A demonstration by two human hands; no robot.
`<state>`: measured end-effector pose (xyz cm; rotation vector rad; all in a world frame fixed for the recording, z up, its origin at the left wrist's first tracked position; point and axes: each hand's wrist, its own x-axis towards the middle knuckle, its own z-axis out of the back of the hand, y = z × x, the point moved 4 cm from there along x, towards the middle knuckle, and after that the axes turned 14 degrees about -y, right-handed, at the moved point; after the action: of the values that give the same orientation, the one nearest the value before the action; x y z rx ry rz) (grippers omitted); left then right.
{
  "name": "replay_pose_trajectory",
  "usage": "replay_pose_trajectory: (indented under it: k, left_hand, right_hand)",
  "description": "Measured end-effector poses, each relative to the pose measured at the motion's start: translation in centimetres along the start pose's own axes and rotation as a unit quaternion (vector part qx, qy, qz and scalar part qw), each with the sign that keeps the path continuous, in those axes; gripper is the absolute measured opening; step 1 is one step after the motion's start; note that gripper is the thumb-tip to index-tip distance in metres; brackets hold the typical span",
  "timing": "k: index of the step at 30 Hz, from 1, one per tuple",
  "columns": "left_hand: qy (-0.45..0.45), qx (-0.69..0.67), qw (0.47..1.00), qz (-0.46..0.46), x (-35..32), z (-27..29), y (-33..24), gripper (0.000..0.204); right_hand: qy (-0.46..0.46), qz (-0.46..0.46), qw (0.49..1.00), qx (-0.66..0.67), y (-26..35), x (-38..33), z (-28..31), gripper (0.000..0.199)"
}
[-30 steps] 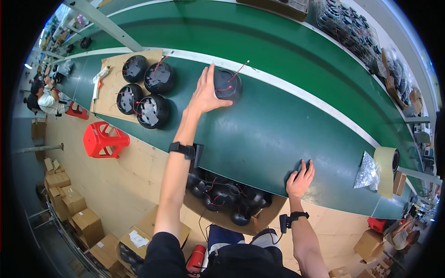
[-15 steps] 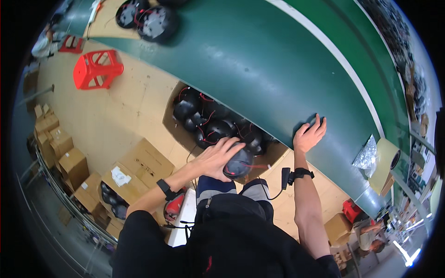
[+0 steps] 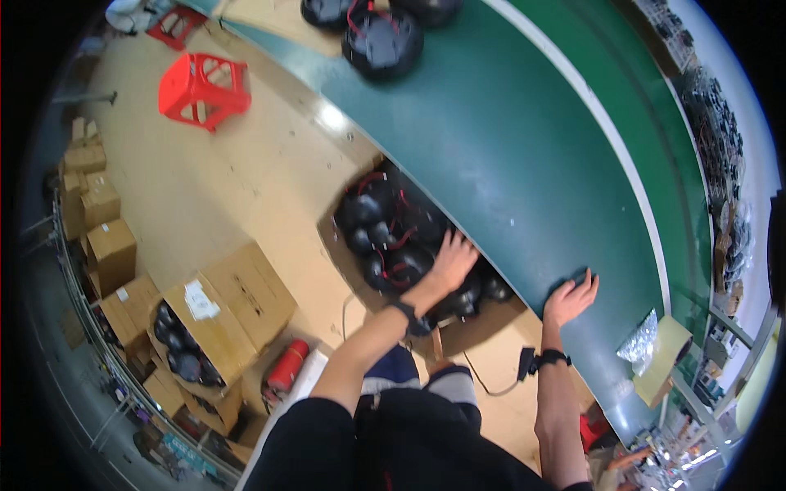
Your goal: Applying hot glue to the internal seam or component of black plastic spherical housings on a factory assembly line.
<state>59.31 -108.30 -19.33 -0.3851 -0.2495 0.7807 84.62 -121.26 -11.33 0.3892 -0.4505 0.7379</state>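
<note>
My left hand (image 3: 455, 263) reaches into an open cardboard box (image 3: 483, 329) below the table edge. Its fingers are apart over black rounded shells (image 3: 368, 204) with thin red wires, and I see nothing gripped; what the fingertips touch is hidden. On the edge of the green tabletop (image 3: 508, 188) rests my right hand (image 3: 571, 301), fingers spread. A dark patch shows under its fingertips; I cannot tell whether it is a thing or shadow. Dark bands circle both wrists, and a cable hangs from the right one.
Black round housings (image 3: 382, 41) with red wires lie on the table's far left. A crumpled silvery bag (image 3: 640, 342) and a tape roll (image 3: 665, 360) are at its right. A red stool (image 3: 205, 90), a red fire extinguisher (image 3: 288, 367) and cartons (image 3: 246, 286) stand on the floor.
My left hand has left the black shell near my knees and moved farther right into the box. My right hand stays on the tabletop. The whole view has shifted.
</note>
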Motion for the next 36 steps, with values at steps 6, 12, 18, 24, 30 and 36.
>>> replay_pose_trajectory:
  k: [6, 12, 18, 24, 30, 36]
  left_hand:
    - [-0.041, -0.14, 0.987, 0.067, -1.2, 11.1, 5.3, 0.054]
    - [-0.345, -0.123, 0.88, 0.301, 7.4, 26.6, 16.9, 0.062]
    - [-0.425, -0.091, 0.834, 0.339, 21.5, 26.7, 23.2, 0.127]
    - [-0.346, -0.054, 0.899, 0.263, 19.6, 25.0, 18.2, 0.112]
    - [-0.285, -0.098, 0.934, 0.193, 15.4, 22.0, 10.5, 0.094]
    - [-0.314, -0.092, 0.922, 0.209, 14.8, 21.4, 10.1, 0.086]
  right_hand:
    - [0.002, -0.036, 0.999, 0.005, 0.3, 0.0, 0.3, 0.051]
    - [0.022, -0.061, 0.998, 0.01, 0.3, -0.2, 0.4, 0.052]
    - [0.019, -0.061, 0.998, 0.009, 0.4, 0.0, 0.5, 0.052]
    - [0.008, -0.057, 0.998, 0.017, 0.4, 0.0, 0.5, 0.052]
    - [0.0, -0.053, 0.998, 0.023, 0.1, -0.2, 0.3, 0.051]
    - [0.004, -0.069, 0.997, 0.017, 0.4, -0.2, 0.4, 0.052]
